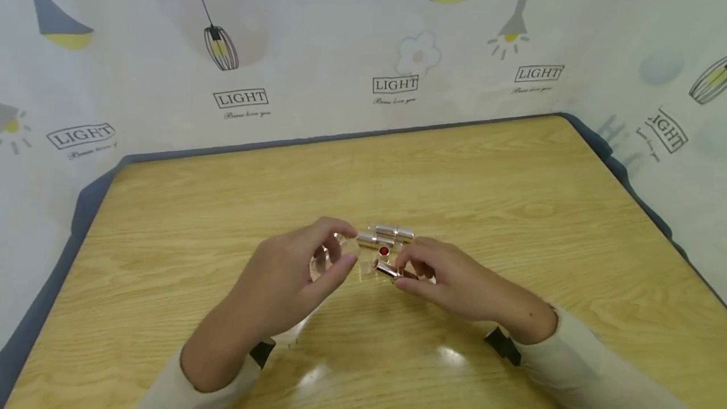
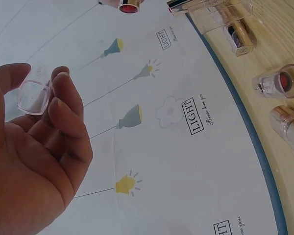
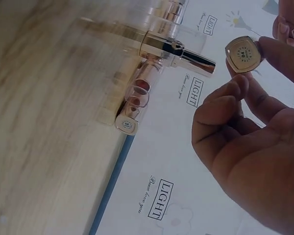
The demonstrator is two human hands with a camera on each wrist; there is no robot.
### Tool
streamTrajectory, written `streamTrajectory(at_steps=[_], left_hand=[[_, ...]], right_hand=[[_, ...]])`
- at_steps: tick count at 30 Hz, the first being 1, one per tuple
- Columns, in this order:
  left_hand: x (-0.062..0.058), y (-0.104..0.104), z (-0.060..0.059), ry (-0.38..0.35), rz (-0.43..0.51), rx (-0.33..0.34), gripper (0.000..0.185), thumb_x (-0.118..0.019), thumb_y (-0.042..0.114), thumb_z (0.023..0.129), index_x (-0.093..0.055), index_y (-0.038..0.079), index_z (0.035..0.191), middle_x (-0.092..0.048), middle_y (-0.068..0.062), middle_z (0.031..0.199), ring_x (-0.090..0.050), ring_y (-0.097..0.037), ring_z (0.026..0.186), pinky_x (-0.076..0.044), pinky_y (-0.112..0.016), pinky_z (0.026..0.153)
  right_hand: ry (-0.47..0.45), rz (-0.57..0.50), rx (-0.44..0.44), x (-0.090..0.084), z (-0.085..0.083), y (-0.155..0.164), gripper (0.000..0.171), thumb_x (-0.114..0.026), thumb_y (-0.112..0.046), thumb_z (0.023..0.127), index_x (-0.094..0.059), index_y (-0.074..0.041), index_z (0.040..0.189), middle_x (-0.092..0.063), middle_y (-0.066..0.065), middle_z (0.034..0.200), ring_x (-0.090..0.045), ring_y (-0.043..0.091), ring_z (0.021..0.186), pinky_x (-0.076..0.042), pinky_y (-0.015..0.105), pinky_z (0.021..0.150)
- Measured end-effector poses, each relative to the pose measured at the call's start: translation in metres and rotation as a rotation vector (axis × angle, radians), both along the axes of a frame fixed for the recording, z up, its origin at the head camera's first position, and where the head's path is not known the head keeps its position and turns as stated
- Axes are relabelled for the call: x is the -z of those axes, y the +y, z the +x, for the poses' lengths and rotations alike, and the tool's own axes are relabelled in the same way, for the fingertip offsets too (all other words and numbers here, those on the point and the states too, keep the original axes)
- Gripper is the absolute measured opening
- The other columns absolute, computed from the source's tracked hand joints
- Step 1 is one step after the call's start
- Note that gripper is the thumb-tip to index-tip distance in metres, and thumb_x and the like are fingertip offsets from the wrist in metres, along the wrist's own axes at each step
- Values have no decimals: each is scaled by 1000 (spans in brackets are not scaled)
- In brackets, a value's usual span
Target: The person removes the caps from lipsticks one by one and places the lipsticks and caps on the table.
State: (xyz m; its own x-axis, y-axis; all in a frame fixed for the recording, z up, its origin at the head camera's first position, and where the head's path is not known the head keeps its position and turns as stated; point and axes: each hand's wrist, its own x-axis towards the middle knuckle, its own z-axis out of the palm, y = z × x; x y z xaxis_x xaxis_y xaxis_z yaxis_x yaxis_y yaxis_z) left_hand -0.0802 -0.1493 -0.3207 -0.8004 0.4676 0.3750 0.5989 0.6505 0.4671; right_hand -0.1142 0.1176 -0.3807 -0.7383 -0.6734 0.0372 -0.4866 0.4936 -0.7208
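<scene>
Between the thumb and fingers of my left hand [image 1: 284, 273] is a clear plastic cap [image 2: 35, 95], its open end facing the left wrist camera. My right hand [image 1: 460, 279] pinches a lipstick [image 1: 387, 268] in a shiny metallic tube; its square gold base [image 3: 243, 55] with a printed label faces the right wrist camera. The tube's reddish end points toward the left hand, and the cap is apart from it. Just beyond both hands, an upright lipstick with a red top [image 1: 384, 250] stands beside lipsticks lying down, one of them a silver-and-gold tube [image 1: 394, 231].
Clear plastic pieces [image 2: 213, 19] stand among the lipsticks. The wood-grain table [image 1: 227, 201] has a dark blue edge [image 1: 341, 136] along its back. Behind it rises a pale wall covering [image 1: 318, 43] printed with lamps and words. Black straps [image 1: 503, 346] circle both wrists.
</scene>
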Motion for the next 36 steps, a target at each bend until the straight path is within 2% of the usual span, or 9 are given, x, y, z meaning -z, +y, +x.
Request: streamTrajectory(at_steps=[6, 13, 19, 28, 36], left_hand=[[0, -2, 1, 6, -2, 3, 24, -65, 26, 96, -63, 17, 118, -64, 12, 78, -52, 4, 63, -44, -14, 54], [-3, -2, 0, 18, -7, 10, 24, -67, 27, 95, -63, 17, 117, -62, 13, 77, -51, 4, 62, -42, -14, 53], [-5, -1, 0, -17, -26, 4, 26, -67, 30, 96, -64, 17, 118, -62, 15, 79, -47, 6, 58, -42, -15, 52], [-6, -1, 3, -47, -32, -5, 26, -67, 32, 96, -64, 17, 117, -62, 16, 79, -45, 9, 55, -42, -15, 53], [-6, -1, 8, -26, -88, -26, 27, -66, 36, 95, -63, 21, 117, -63, 17, 81, -40, 7, 52, -38, -16, 52]], right_hand=[[-62, 33, 8, 2, -3, -4, 12, -70, -25, 95, -67, -17, 103, -52, -9, 69, -45, 2, 59, -41, 21, 53], [-11, 104, 10, 10, -7, -7, 13, -74, -19, 91, -66, -13, 99, -63, -12, 70, -54, -3, 62, -49, 19, 59], [11, 123, 18, 14, -9, -11, 17, -77, -16, 88, -65, -15, 98, -67, -11, 75, -59, -2, 66, -50, 19, 61], [3, 148, 22, 17, -7, -21, 17, -76, -15, 88, -64, -16, 101, -63, -12, 71, -53, -2, 63, -46, 19, 59], [30, 190, 19, 16, -6, -27, 18, -76, -16, 88, -65, -14, 101, -64, -10, 72, -53, -3, 63, -45, 19, 59]])
